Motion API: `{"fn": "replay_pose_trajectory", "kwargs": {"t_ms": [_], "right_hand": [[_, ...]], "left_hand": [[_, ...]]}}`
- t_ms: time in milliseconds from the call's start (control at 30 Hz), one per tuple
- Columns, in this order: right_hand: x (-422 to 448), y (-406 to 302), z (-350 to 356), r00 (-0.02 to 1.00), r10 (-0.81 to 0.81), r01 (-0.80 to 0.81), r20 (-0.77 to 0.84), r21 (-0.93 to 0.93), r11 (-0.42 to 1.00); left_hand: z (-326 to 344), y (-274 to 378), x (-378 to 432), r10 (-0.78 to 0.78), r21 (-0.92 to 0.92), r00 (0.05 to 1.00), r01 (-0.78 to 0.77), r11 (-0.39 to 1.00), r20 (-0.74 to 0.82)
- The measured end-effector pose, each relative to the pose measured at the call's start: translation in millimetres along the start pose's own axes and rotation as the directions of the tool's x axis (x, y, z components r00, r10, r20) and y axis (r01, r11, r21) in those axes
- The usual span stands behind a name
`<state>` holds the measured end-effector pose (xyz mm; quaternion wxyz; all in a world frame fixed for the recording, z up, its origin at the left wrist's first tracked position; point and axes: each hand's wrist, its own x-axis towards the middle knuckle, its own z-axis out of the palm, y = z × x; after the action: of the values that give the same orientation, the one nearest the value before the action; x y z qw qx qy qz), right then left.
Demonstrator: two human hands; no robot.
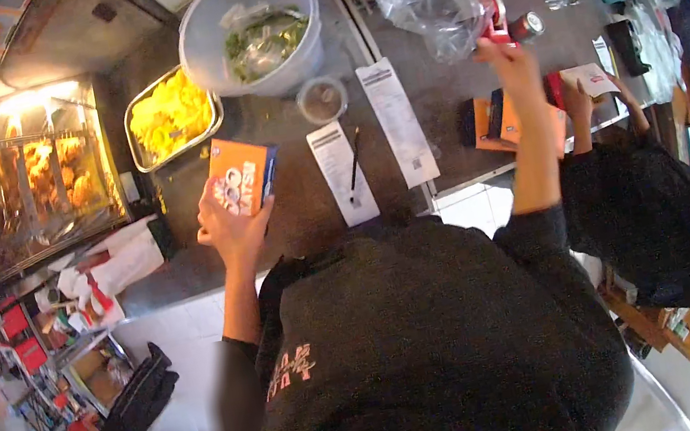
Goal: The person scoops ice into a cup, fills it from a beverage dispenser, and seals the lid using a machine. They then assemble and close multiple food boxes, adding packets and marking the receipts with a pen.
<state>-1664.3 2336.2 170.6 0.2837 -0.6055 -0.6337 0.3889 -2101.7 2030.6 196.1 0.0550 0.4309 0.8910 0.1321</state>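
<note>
An orange and dark blue food box [242, 172] is held in my left hand [234, 224], above the dark counter. My right hand [508, 58] reaches to a red tape dispenser [496, 22], its fingers at the lower end; the blur hides how firmly they hold it. Beside the dispenser are a clear plastic bag [429, 7] and a dark drink can [526, 25]. Two printed paper slips, a near one [337, 168] with a black pen [355, 165] on it and a longer one [398, 123], lie between my hands. A lidded round tub [323, 100] stands behind them.
A metal tray of yellow food [216, 110] and a large plastic bucket with bagged greens [194, 48] stand at the back. At left is a lit food display case [50, 191]. A co-worker [645, 190] at right holds a box near orange boxes [534, 127]. Another person [125, 420] is lower left.
</note>
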Motion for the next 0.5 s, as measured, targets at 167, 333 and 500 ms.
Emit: {"fn": "replay_pose_trajectory", "kwargs": {"t_ms": [167,333,500], "right_hand": [[-172.5,-168.1,201.6,0.884,-0.254,0.158,0.392,0.262,0.952],[-208.8,-141.3,241.8,0.906,0.061,-0.118,0.419,0.112,0.987],[-213.0,-118.6,253.2,0.772,0.093,-0.096,0.628,-0.030,0.995]], "left_hand": [[-6.3,33.7,-20.6,0.140,0.122,0.981,-0.124,0.985,-0.134],[-14.7,29.5,-42.1,0.133,0.001,0.981,-0.134,0.991,-0.140],[12.9,-47.7,-60.7,0.032,-0.770,0.918,0.313,0.556,0.396]]}}
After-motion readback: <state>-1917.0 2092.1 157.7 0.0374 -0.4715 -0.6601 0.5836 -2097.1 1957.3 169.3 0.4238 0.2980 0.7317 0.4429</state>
